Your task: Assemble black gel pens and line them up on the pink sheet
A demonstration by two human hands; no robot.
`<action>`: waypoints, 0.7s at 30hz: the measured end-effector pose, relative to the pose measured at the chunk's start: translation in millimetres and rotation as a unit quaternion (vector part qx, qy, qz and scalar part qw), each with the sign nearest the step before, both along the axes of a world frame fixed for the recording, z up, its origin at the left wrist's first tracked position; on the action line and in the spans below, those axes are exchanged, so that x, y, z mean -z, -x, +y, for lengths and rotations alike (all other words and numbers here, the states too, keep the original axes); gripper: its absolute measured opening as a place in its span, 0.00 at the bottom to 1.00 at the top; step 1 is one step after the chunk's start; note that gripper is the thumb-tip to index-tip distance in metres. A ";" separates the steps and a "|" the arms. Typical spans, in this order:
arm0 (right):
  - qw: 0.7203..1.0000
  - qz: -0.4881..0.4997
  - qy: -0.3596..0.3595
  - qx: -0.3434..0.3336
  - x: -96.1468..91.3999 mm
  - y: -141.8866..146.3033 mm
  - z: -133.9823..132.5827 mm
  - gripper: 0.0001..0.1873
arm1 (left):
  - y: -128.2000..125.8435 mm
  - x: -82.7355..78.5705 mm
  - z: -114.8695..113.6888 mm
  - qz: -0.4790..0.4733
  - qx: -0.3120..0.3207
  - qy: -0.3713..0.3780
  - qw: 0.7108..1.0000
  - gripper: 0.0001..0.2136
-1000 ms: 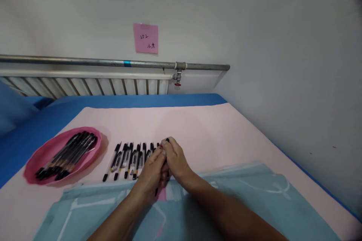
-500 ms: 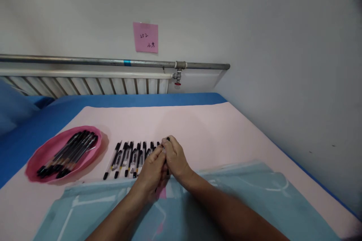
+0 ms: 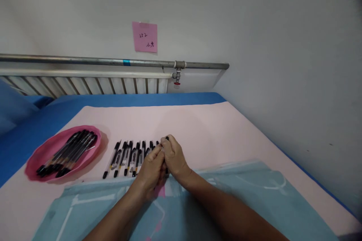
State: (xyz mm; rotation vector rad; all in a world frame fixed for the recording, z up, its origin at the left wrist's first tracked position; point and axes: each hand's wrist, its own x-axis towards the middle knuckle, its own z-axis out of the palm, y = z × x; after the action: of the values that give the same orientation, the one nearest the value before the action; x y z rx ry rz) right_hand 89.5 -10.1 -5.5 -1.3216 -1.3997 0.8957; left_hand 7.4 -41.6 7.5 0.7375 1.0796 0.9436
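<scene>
My left hand (image 3: 152, 165) and my right hand (image 3: 174, 156) are pressed together over the near middle of the pink sheet. Both are closed around a pen (image 3: 167, 138), whose black end pokes out above my right fingers. Most of that pen is hidden by my hands, so I cannot see which part each hand grips. Just left of my hands lies a row of several clear-barrelled pens (image 3: 112, 159) with black ends, with small loose pen parts (image 3: 117, 158) among them. My left hand covers the right part of the row.
At left stands a pink oval basin (image 3: 32, 160) holding a heap of dark pens (image 3: 72, 151). A light blue cloth (image 3: 243, 192) lies along the near side of the pink sheet (image 3: 198, 120). Behind are a radiator (image 3: 113, 86), a metal pipe (image 3: 85, 60) and a pink note (image 3: 144, 37).
The whole view has shifted very slightly. My hands stay together around the pen in nearly the same place, and the row and basin look unchanged.
</scene>
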 end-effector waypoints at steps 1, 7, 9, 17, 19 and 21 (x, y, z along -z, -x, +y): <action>1.000 -0.003 -0.001 0.001 -0.2 -0.1 -0.1 0.12 | 0.1 0.1 -0.1 0.000 0.001 0.000 1.000 0.21; 1.000 -0.019 -0.003 -0.004 1.0 -1.4 1.5 0.12 | 0.4 2.7 0.5 -0.013 0.012 0.006 1.000 0.20; 1.000 -0.025 0.004 -0.005 2.3 -2.3 3.2 0.13 | 1.1 4.0 2.2 -0.017 0.022 0.012 1.000 0.18; 0.995 0.091 0.014 -0.025 -8.2 -9.2 8.3 0.11 | 6.4 -0.8 6.1 0.003 0.044 -0.020 0.999 0.17; 0.989 0.147 0.024 -0.021 -12.3 -13.1 10.8 0.11 | 7.3 -2.3 4.9 0.007 0.058 -0.028 0.998 0.15; 0.983 0.183 0.024 0.002 -14.9 -19.0 15.1 0.12 | 8.1 -3.3 3.8 0.023 0.075 -0.030 0.997 0.15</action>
State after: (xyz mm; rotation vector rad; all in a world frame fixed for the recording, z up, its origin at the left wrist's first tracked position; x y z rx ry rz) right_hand 108.4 4.9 9.4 -1.1235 -1.0951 1.1122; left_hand -0.8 -37.8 10.8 0.8803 1.0259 0.8369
